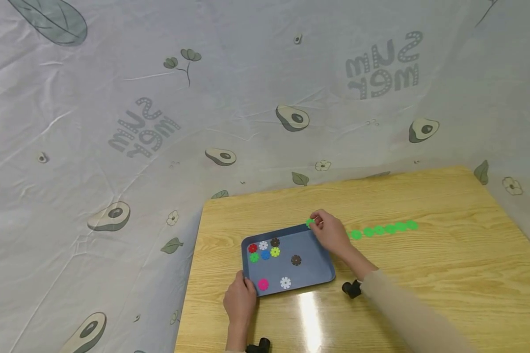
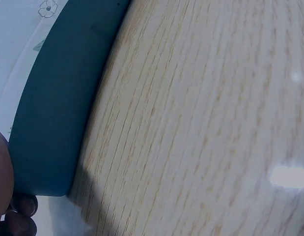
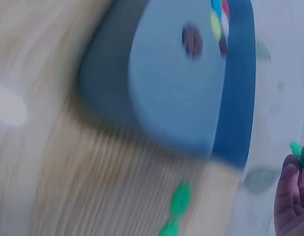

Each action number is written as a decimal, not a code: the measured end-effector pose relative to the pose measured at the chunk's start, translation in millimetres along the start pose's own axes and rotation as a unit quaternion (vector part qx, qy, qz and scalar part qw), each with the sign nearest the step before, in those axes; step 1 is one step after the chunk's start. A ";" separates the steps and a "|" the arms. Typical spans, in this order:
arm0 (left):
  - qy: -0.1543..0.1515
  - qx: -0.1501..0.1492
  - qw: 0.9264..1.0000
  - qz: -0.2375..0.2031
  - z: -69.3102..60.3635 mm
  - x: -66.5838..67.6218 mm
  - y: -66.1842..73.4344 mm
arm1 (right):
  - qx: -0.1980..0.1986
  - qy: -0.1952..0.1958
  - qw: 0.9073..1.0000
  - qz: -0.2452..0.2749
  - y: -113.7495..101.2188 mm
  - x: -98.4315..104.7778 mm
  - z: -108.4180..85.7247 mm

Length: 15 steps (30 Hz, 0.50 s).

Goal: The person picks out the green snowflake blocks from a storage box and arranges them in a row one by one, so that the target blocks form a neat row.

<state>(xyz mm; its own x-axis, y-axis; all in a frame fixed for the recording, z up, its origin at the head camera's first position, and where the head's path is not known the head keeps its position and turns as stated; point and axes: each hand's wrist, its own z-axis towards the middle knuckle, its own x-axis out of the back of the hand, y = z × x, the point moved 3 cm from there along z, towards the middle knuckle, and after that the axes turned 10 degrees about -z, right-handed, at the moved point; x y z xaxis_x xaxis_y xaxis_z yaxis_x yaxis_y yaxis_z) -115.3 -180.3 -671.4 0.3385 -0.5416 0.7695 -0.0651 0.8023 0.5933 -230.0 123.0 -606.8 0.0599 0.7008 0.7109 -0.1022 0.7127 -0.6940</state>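
My left hand [image 1: 240,300] grips the near left corner of a grey-blue tray [image 1: 311,270]; in the left wrist view, thumb and fingers lie on either side of the tray's wall [image 2: 58,108]. Above the tray's far right corner, my right hand [image 1: 331,236] pinches a small green notched disc [image 1: 309,223], also visible between fingertips in the right wrist view. Inside the tray lie several flower-like discs: red [image 1: 252,248], blue [image 1: 265,254], yellow [image 1: 275,252], brown [image 1: 296,260], pink [image 1: 263,285], white [image 1: 285,283] and green [image 1: 253,257] among them.
Right of the tray, a row of several green discs [image 1: 380,230] runs across the wooden table [image 1: 446,274]. The right forearm partly covers the table. A patterned cloth [image 1: 247,98] hangs behind and to the left of the table.
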 end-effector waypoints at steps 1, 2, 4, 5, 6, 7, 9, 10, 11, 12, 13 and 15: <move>-0.001 0.002 1.000 0.001 -0.1 0.3 -0.2 | -0.006 0.001 1.000 0.001 8.3 8.1 -0.1; -0.003 0.004 1.000 0.000 -0.2 0.5 -0.4 | -0.012 0.004 1.000 0.003 17.1 16.1 -0.4; -0.006 0.008 1.000 0.000 -0.4 0.9 -0.8 | -0.024 0.010 1.000 0.002 36.0 31.5 -1.5; -0.007 0.009 1.000 0.001 -0.4 0.8 -1.2 | -0.031 0.013 0.999 0.002 45.6 39.4 -2.5; -0.008 0.010 1.000 0.001 -0.5 0.7 -1.6 | -0.036 0.016 0.999 0.002 55.5 46.9 -3.8; -0.009 0.011 1.000 0.001 -0.4 0.6 -1.9 | -0.042 0.020 0.999 0.001 66.0 54.1 -5.1; -0.010 0.011 1.000 0.001 -0.1 0.4 -2.2 | -0.055 0.026 0.998 -0.004 86.7 68.4 -8.9; -0.010 0.011 1.000 0.001 0.0 0.2 -2.4 | -0.061 0.028 0.998 -0.005 96.5 75.8 -11.2; -0.011 0.011 1.000 0.000 0.1 0.0 -2.6 | -0.067 0.029 0.997 -0.006 106.3 83.0 -13.6; -0.012 0.011 1.000 -0.001 0.2 -0.1 -2.6 | -0.073 0.033 0.997 -0.007 116.0 90.0 -16.0; -0.012 0.011 1.000 -0.002 0.3 0.1 -2.4 | -0.081 0.036 0.996 -0.009 125.5 97.0 -18.4; -0.012 0.011 1.000 -0.002 0.2 0.1 -2.4 | -0.098 0.045 0.994 -0.014 144.0 110.1 -23.1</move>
<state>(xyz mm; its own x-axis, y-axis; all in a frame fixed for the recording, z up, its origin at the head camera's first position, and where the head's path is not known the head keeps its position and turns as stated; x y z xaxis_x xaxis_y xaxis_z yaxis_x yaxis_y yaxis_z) -115.3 -182.3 -672.8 0.3164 -0.5506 0.7725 -0.0840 0.7949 0.6009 -215.3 303.5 -631.2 0.1486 0.6748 0.7229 0.0964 0.7176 -0.6897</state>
